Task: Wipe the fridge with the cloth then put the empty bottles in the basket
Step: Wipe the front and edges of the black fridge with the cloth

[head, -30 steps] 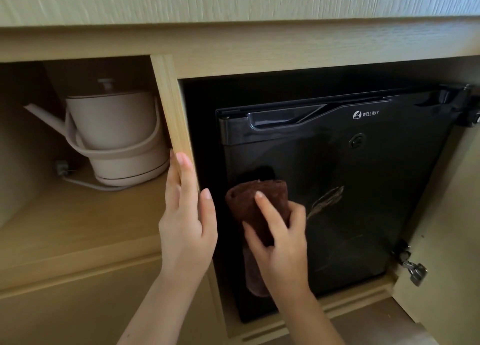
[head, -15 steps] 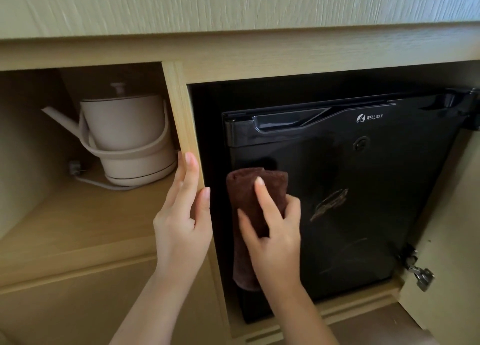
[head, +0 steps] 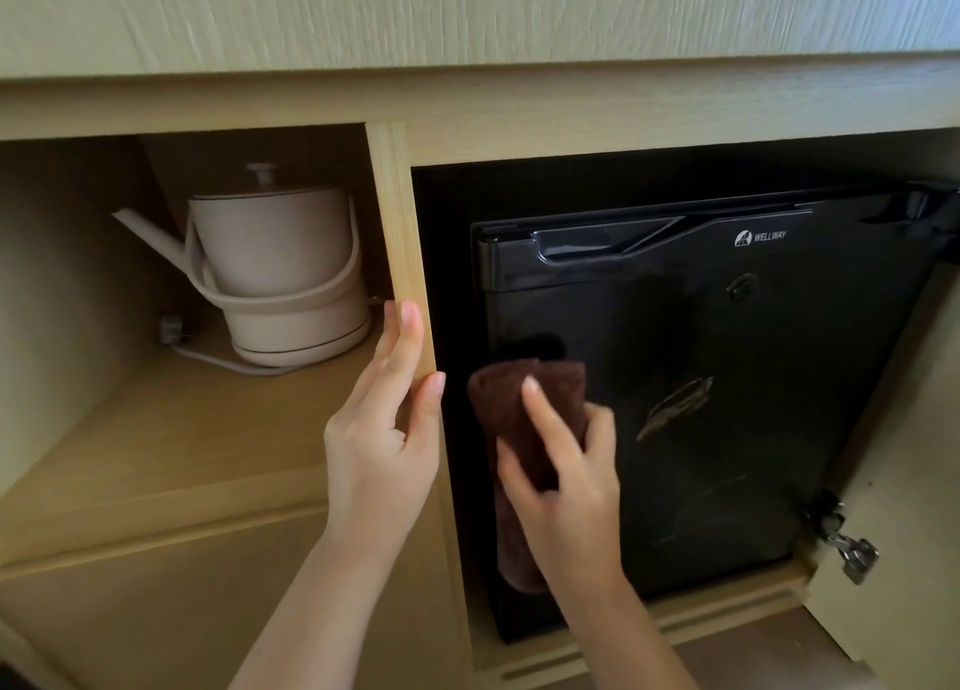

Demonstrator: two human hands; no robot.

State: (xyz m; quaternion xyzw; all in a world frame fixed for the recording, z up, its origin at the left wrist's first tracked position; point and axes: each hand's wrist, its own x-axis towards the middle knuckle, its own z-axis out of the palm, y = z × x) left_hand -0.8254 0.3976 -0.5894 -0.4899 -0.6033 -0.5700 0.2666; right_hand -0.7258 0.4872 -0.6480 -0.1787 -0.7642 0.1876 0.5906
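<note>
A small black fridge [head: 753, 357] with a closed glossy door sits inside a wooden cabinet bay. My right hand [head: 563, 476] presses a folded brown cloth [head: 514, 409] flat against the left part of the fridge door; the cloth's tail hangs down below my wrist. My left hand [head: 384, 429] grips the upright wooden divider [head: 397, 232] between the two bays, fingers wrapped around its front edge. Light smears show on the door to the right of the cloth. No bottles and no basket are in view.
A beige electric kettle [head: 275, 274] on its base, with a cord, stands on the shelf in the left bay. The cabinet door hangs open at the right with a metal hinge [head: 852, 554]. A countertop edge runs above.
The cloth and my right hand have slid slightly up along the left part of the fridge door. My left hand stays on the divider. The view has shifted a little.
</note>
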